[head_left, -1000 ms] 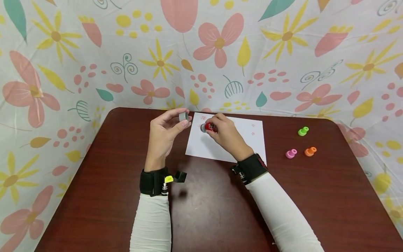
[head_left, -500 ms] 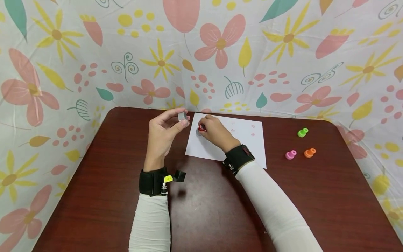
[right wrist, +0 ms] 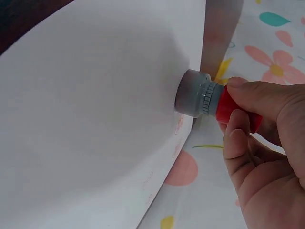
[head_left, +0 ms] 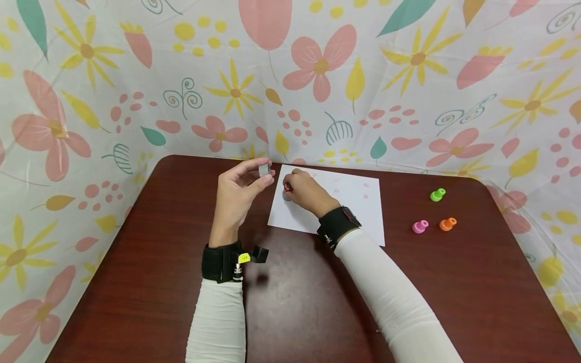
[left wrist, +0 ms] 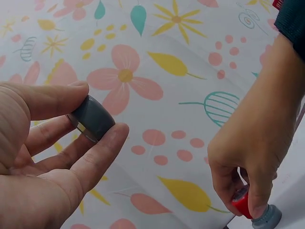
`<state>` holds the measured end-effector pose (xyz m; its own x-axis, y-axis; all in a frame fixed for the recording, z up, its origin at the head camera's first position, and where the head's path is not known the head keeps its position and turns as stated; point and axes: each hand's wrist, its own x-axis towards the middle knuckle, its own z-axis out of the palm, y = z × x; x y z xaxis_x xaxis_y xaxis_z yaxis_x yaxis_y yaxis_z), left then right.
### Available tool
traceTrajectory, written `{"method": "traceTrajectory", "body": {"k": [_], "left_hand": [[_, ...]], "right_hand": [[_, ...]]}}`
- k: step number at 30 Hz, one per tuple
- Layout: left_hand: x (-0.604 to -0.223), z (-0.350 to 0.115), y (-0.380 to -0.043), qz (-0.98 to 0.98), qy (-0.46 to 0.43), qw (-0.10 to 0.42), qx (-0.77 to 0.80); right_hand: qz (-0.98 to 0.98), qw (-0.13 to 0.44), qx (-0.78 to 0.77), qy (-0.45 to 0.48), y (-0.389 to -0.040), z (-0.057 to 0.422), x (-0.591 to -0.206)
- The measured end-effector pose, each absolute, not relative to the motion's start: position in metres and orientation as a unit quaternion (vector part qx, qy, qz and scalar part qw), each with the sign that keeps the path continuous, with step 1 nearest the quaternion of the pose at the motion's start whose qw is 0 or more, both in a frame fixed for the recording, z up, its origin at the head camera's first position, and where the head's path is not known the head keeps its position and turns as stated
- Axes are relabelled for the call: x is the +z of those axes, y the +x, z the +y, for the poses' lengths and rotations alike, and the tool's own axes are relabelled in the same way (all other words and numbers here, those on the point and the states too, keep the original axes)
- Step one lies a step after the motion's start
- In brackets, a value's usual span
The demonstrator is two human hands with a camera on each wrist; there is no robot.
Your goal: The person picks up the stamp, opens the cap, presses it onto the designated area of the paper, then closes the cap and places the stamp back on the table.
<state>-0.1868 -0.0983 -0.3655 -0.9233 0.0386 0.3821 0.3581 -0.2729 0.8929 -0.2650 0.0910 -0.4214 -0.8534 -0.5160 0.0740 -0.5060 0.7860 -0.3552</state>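
My right hand (head_left: 310, 192) pinches the red handle of a stamp (right wrist: 195, 93) between thumb and fingers. The stamp's grey base stands on the white paper (head_left: 336, 217), near its left edge. Faint red prints mark the sheet in the head view, and some show beside the stamp in the right wrist view. Left of the paper, raised in the air, my left hand (head_left: 236, 194) holds a grey cap (left wrist: 94, 118) between thumb and fingertips. The stamp's printing face is hidden against the paper.
On the right side of the brown table (head_left: 136, 262) stand three small stamps: a green one (head_left: 438, 195), a pink one (head_left: 420, 227) and an orange one (head_left: 448, 224). A flower-printed cloth (head_left: 281, 101) hangs behind the table and along its sides.
My right hand has moved left with the stamp, which has gone from tilted to standing on the paper. The left hand with the grey cap stays nearly in place.
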Motion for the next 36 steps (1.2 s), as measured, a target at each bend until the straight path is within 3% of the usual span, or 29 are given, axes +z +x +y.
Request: {"method": "traceTrajectory", "body": {"k": [14,27,36], "left_hand": [[-0.368,-0.097,-0.188,-0.613,-0.162,0.106,-0.766],[-0.368,-0.103,-0.185,-0.599,-0.158,0.101,-0.778],[-0.368,-0.102,-0.186,-0.594,-0.156,0.097,-0.784]], "right_hand": [[0.956,0.051,-0.15,-0.245,-0.268,0.088,-0.423],[0.956,0.004,-0.171,-0.238,-0.261,0.088,-0.436],[0.958,0.032,-0.153,-0.241,-0.266,0.083,-0.43]]}}
